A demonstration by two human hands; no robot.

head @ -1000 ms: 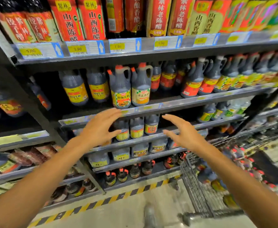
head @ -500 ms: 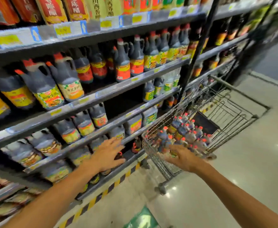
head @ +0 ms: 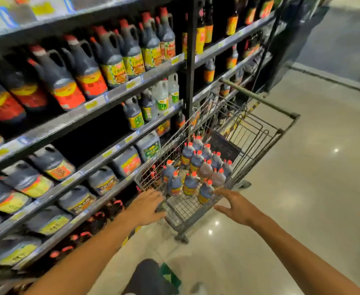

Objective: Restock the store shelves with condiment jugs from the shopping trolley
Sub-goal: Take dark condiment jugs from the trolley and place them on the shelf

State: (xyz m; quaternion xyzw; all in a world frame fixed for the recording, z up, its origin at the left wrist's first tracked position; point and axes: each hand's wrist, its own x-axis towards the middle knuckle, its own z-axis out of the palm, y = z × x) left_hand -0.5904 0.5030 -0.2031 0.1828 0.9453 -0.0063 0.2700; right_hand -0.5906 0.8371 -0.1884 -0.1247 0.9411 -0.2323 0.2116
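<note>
A wire shopping trolley [head: 257, 133] stands beside the shelving, holding several dark condiment jugs with red caps [head: 196, 167]. My left hand [head: 146, 206] reaches to the trolley's near left corner with fingers spread, holding nothing. My right hand [head: 235, 206] hovers at the near right rim with straight fingers, just short of the closest jug [head: 204, 191]. The shelves [head: 115, 96] on the left carry rows of dark jugs with red, yellow and green labels.
A black shelf upright [head: 189, 67] stands right behind the trolley. Glossy floor [head: 313, 188] stretches to the right and ahead. A dark display unit [head: 298, 39] stands at the far end of the aisle. My foot and a green floor mark show at the bottom.
The view has swung right from the shelves to the trolley. Both hands came down from shelf height to the trolley's near end, still holding nothing.
</note>
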